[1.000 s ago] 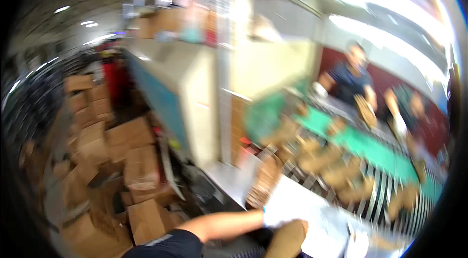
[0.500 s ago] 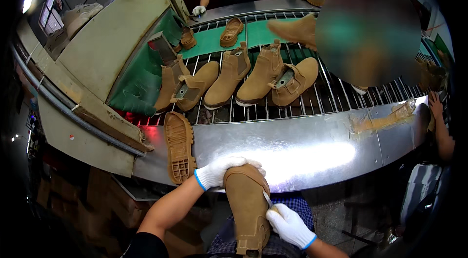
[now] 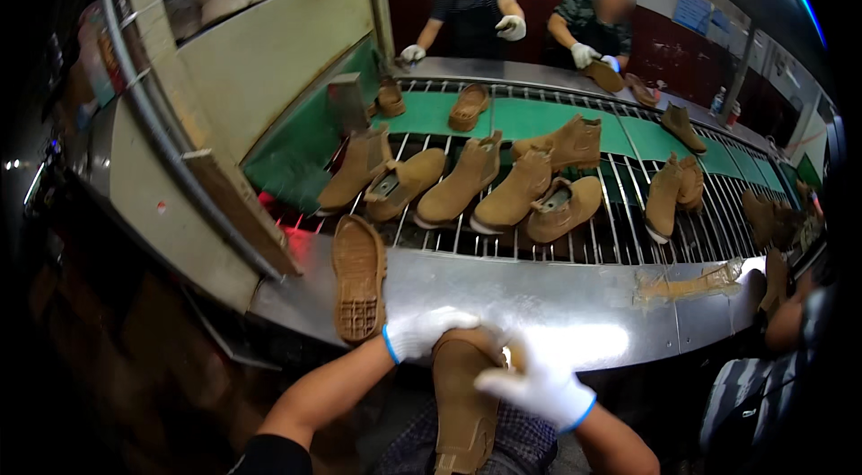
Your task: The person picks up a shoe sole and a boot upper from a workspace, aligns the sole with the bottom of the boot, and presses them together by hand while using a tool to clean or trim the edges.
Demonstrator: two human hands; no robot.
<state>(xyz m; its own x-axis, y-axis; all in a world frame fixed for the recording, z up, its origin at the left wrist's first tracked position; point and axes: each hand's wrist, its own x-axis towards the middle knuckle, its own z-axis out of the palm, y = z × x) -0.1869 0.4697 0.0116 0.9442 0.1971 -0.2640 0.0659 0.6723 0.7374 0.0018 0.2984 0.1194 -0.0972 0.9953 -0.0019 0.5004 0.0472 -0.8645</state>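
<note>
A tan ankle boot (image 3: 463, 403) lies over my lap, toe toward the metal ledge and shaft toward me. My left hand (image 3: 429, 333), in a white knit glove with a blue cuff, is closed round its toe end from the left. On the boot's right side, my right hand (image 3: 536, 382), gloved alike, is closed on a small tool (image 3: 515, 355). Motion smears this hand, and only a yellowish bit of the tool shows. A brown lugged outsole (image 3: 358, 277) rests hollow side up on the ledge, left of my left hand.
Beyond the metal ledge (image 3: 539, 286), several tan boots (image 3: 462, 183) stand or lie on a barred conveyor (image 3: 620, 206). Two more soles (image 3: 469, 107) sit on its green strip. A panelled wall with a pipe (image 3: 166, 143) borders the left. Two gloved co-workers (image 3: 476, 17) face me; another person's arm (image 3: 786, 327) is at right.
The view has tipped upward, so the far co-workers show more fully. My right hand has moved toward the boot's toe and now crosses over its side; my left hand keeps its hold.
</note>
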